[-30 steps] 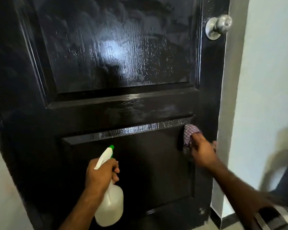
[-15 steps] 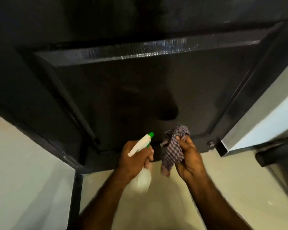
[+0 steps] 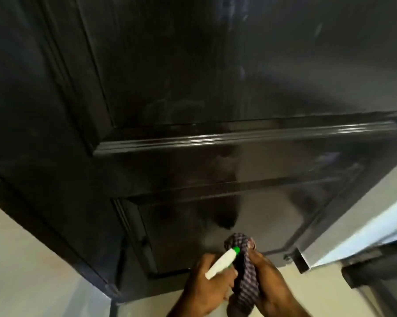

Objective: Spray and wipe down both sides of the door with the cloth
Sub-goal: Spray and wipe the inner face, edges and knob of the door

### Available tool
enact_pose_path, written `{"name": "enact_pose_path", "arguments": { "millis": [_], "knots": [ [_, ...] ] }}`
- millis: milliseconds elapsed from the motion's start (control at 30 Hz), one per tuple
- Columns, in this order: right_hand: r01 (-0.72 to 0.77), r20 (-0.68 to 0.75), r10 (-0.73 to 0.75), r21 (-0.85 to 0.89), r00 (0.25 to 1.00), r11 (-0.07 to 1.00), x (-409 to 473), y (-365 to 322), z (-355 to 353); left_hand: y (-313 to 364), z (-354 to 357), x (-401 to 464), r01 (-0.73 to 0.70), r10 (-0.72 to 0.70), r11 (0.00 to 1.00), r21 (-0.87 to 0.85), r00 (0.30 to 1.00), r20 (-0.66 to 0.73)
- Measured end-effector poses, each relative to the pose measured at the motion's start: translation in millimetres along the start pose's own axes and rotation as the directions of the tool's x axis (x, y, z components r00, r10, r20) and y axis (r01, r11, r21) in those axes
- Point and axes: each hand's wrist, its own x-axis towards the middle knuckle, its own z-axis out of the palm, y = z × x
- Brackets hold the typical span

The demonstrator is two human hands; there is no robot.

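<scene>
- Compared with half a second earlier, both hands sit closer together, low before the door (image 3: 215,76), and more of its upper panel shows.
- Left hand (image 3: 209,287) grasps the spray bottle (image 3: 221,261), green nozzle aimed at the cloth.
- Right hand (image 3: 270,284) clutches the checked cloth (image 3: 245,271), just off the door's lower panel.
- Pale floor (image 3: 44,271) lies below.

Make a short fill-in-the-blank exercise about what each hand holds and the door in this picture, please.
1. The left hand holds the spray ____.
2. The right hand holds a checked ____.
3. The nozzle tip is ____ in colour.
4. The door is painted ____.

Missing words: bottle; cloth; green; black
</scene>
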Motion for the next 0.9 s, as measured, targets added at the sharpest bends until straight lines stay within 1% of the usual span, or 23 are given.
{"name": "enact_pose_path", "arguments": {
  "millis": [33, 100, 133, 167, 233, 300, 367, 400, 500, 533, 600, 667, 733, 833, 900],
  "knots": [
    [-0.007, 0.039, 0.004, 0.083, 0.999, 0.996, -4, -5, 7, 10, 3, 1, -0.039, 0.039, 0.999, -0.013, 0.999, -0.002],
    [-0.003, 0.100, -0.019, 0.213, 0.995, 0.977, -19, -16, 10, 28, 15, 3, -0.056, 0.056, 0.998, 0.020, 0.998, -0.009],
    [0.005, 0.099, -0.031, 0.251, 0.995, 0.968, -23, -21, 8, 29, 18, 7, -0.078, 0.079, 0.995, 0.057, 0.997, -0.023],
    [0.001, 0.088, -0.029, 0.305, 0.996, 0.952, -26, -23, -3, 32, 25, 1, -0.071, 0.073, 0.991, 0.116, 0.997, -0.017],
    [-0.007, 0.081, -0.024, 0.373, 0.996, 0.928, -33, -27, -23, 39, 44, -7, -0.071, 0.078, 0.981, 0.180, 0.996, -0.033],
    [-0.006, 0.064, -0.024, 0.434, 0.998, 0.901, -35, -25, -45, 43, 63, -13, -0.087, 0.092, 0.976, 0.202, 0.996, -0.018],
    [-0.017, 0.107, -0.037, 0.467, 0.994, 0.884, -42, -21, -77, 36, 94, -27, -0.110, 0.109, 0.956, 0.273, 0.994, 0.022],
    [-0.022, 0.123, -0.042, 0.483, 0.992, 0.875, -49, -19, -96, 25, 112, -35, -0.124, 0.125, 0.948, 0.293, 0.992, 0.014],
    [-0.012, 0.149, -0.069, 0.480, 0.986, 0.877, -70, -11, -137, 6, 143, -61, -0.043, 0.082, 0.964, 0.262, 0.987, -0.140],
    [-0.004, 0.149, -0.073, 0.465, 0.986, 0.885, -75, -8, -150, 1, 150, -69, -0.030, 0.073, 0.973, 0.231, 0.981, -0.180],
    [0.015, 0.149, -0.083, 0.412, 0.985, 0.911, -85, -7, -175, 4, 165, -90, -0.042, 0.096, 0.970, 0.238, 0.971, -0.220],
    [0.039, 0.118, -0.087, 0.360, 0.989, 0.932, -98, -5, -190, 7, 175, -107, -0.056, 0.113, 0.963, 0.263, 0.972, -0.205],
    [0.051, 0.074, -0.077, 0.304, 0.994, 0.951, -109, -4, -201, 6, 187, -118, -0.043, 0.099, 0.951, 0.307, 0.980, -0.172],
    [0.043, -0.042, -0.033, 0.264, 0.999, 0.964, -127, -14, -215, 9, 207, -129, 0.024, 0.015, 0.945, 0.325, 0.993, -0.116],
    [0.047, -0.114, -0.021, 0.234, 0.993, 0.971, -146, -32, -220, 16, 221, -136, 0.053, -0.030, 0.956, 0.290, 0.996, -0.081]
  ]
}}
